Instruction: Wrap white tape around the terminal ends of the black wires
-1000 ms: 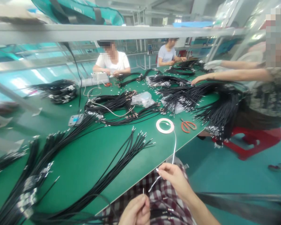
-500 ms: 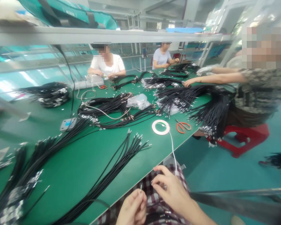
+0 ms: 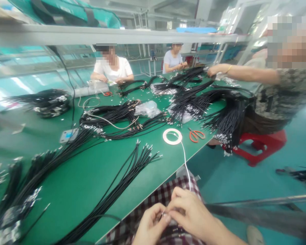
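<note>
- Green worktop [image 3: 148, 177] before you, crowded with black cables [image 3: 118, 185].
- Your left hand [image 3: 151, 226] is pinched; your right hand [image 3: 191, 211] meets it, fingertips together, contents mostly hidden.
- White roll [image 3: 165, 136] beside orange-handled scissors [image 3: 197, 136].
- Thin white strip [image 3: 185, 160], roll to your right hand.
- Tiny pale tip [image 3: 163, 214], in your left grip.

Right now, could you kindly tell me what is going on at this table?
The person's left hand and right hand meet above a checked cloth, around something small and mostly hidden. A white strip runs from the white roll on the green table to the right hand. Orange-handled scissors lie beside the roll, and a bundle of black cables lies on the table. At the right, a co-worker grips other cables; two people sit across the table.
</note>
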{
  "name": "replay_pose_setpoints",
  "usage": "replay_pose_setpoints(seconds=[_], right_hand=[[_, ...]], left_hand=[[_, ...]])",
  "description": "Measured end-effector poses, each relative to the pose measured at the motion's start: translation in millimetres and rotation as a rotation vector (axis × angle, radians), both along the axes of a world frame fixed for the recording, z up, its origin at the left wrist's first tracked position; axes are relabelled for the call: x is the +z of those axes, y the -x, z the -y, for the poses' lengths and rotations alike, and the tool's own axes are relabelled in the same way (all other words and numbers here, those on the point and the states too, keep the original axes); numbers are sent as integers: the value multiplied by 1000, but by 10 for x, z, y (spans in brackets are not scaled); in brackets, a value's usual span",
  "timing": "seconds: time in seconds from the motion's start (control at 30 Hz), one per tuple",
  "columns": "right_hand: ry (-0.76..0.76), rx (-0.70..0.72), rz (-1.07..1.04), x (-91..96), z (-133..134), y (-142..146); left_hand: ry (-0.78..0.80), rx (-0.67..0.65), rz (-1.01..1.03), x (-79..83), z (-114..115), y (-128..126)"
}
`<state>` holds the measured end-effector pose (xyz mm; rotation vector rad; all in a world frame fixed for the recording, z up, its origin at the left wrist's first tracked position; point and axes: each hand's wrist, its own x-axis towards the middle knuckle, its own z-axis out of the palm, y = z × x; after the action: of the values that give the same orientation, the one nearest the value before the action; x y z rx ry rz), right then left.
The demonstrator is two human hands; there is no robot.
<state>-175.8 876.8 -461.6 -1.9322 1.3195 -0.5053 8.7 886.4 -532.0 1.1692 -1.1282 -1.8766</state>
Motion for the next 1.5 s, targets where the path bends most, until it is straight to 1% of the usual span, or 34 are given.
replay_pose_setpoints(seconds=[0.1, 0.2, 0.27, 0.37, 0.53, 0.6, 0.7, 0.77, 0.87, 0.97, 1.03, 1.07, 1.2, 1.27, 1.4, 1.5], right_hand=[[-8, -29, 62, 66, 46, 36], [-27, -16, 142, 60, 91, 73], [-43, -16, 155, 35, 105, 96], [-73, -11, 145, 20, 103, 123], [-202, 40, 182, 92, 109, 164], [-259, 53, 236, 118, 126, 190], [-372, 144, 447, 109, 161, 218], [-399, 191, 601, 70, 176, 199], [-377, 174, 772, -11, 162, 91], [-398, 141, 920, -78, 115, -66], [-363, 105, 948, -100, 88, -153], [-309, 80, 931, -105, 80, -184], [9, -13, 756, -119, 88, -228], [116, -19, 677, -144, 98, -230], [192, -22, 605, -228, 94, -250], [229, -38, 551, -270, 78, -282]], left_hand=[[-3, -20, 95, 172, -26, -48], [-64, -29, 61, 330, -2, -83], [-111, -29, 28, 385, 21, -104], [-133, -35, 29, 419, 37, -135], [-99, -74, 45, 487, 70, -199], [-87, -98, 55, 522, 95, -228], [-93, -141, 51, 547, 127, -264], [-127, -149, 8, 534, 140, -271], [-172, -124, -60, 484, 149, -248], [-150, -69, -66, 436, 148, -200], [-116, -21, -49, 424, 139, -172], [-98, 13, -44, 426, 129, -162], [-30, 214, -92, 474, 53, -164], [8, 276, -111, 506, 11, -179], [121, 299, -26, 540, -24, -178], [242, 364, 37, 518, -16, -139]])
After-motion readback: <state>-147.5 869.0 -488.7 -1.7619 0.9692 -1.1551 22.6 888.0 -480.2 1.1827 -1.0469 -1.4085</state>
